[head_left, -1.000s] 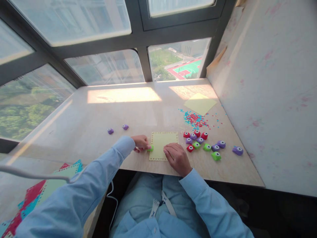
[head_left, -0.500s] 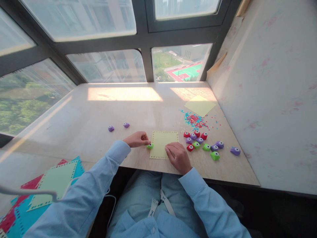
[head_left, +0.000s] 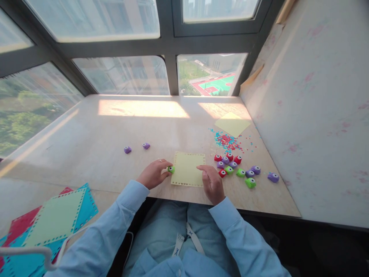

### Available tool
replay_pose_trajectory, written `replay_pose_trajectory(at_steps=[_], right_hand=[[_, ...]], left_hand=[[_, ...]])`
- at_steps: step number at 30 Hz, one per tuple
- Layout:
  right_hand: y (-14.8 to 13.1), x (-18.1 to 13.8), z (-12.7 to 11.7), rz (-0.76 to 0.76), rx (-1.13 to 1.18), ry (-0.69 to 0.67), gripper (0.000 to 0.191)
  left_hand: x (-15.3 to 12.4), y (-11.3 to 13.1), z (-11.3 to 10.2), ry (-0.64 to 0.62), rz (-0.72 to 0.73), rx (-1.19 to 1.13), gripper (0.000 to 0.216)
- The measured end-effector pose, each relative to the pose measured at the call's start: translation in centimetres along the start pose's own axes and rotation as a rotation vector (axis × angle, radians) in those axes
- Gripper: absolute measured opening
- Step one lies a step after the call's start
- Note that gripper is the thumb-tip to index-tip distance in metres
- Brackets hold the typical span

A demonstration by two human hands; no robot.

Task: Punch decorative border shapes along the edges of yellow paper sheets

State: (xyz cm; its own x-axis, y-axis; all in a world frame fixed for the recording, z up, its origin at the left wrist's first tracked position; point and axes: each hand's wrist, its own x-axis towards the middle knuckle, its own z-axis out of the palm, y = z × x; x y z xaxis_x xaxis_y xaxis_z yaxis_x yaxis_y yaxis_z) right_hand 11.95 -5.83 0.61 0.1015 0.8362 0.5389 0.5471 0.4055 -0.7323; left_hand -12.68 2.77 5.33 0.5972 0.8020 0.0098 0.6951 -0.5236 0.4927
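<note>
Left hand [head_left: 152, 174] grasps green punch [head_left: 171, 169] at left edge of yellow sheet [head_left: 187, 168]. Right hand [head_left: 213, 184], farther from punch, at sheet's right edge, partly curled; pinch cannot be told.

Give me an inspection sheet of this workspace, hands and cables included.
Surface: pale tabletop, partly sunlit.
Things in use: yellow sheet with punched border; green punch at its left edge.
Clutter: red and blue bits; red, purple and green punches, right; two purple punches, left; coloured sheets, lower left.
Hands: left hand holds the green punch; right hand at the sheet's right edge.
Cables: white cable, lower left.
Surroundings: windows, patterned wall.
</note>
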Motion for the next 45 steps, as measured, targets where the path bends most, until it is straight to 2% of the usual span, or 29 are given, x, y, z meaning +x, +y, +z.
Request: replay_pose_trajectory(at_steps=[7, 12, 15, 21, 26, 31, 35, 41, 45], right_hand=[[0.9, -1.0, 0.6, 0.028, 0.241, -0.022, 0.050], [0.9, -0.7, 0.7, -0.080, 0.085, -0.080, 0.060], [1.0, -0.5, 0.8, -0.096, 0.004, -0.122, 0.064], [1.3, -0.4, 1.3, -0.071, -0.176, -0.246, 0.055], [1.2, -0.3, 1.3, -0.064, -0.223, -0.269, 0.053], [1.0, -0.2, 1.2, -0.052, -0.198, -0.233, 0.050], [0.3, 0.0, 0.7, -0.094, -0.130, -0.128, 0.045], [-0.5, 0.1, -0.2, -0.073, -0.007, -0.023, 0.035], [-1.4, -1.4, -0.5, 0.029, 0.049, 0.082, 0.025]], left_hand=[[-0.5, -0.4, 0.4, 0.060, -0.053, -0.164, 0.029], [-0.5, -0.4, 1.3, 0.075, -0.074, -0.293, 0.031], [-0.5, -0.5, 1.6, 0.082, -0.075, -0.311, 0.032], [-0.7, -1.2, 1.5, 0.102, -0.089, -0.221, 0.033], [-0.7, -1.9, 0.9, 0.103, -0.082, -0.149, 0.033], [-0.9, -1.6, 0.3, 0.137, -0.060, -0.127, 0.025], [-1.2, -0.7, 0.2, 0.216, -0.066, -0.133, 0.016], [-1.7, 1.6, 0.8, 0.362, -0.202, -0.236, 0.020], [-2.5, 4.1, 1.3, 0.406, -0.299, -0.370, 0.021]])
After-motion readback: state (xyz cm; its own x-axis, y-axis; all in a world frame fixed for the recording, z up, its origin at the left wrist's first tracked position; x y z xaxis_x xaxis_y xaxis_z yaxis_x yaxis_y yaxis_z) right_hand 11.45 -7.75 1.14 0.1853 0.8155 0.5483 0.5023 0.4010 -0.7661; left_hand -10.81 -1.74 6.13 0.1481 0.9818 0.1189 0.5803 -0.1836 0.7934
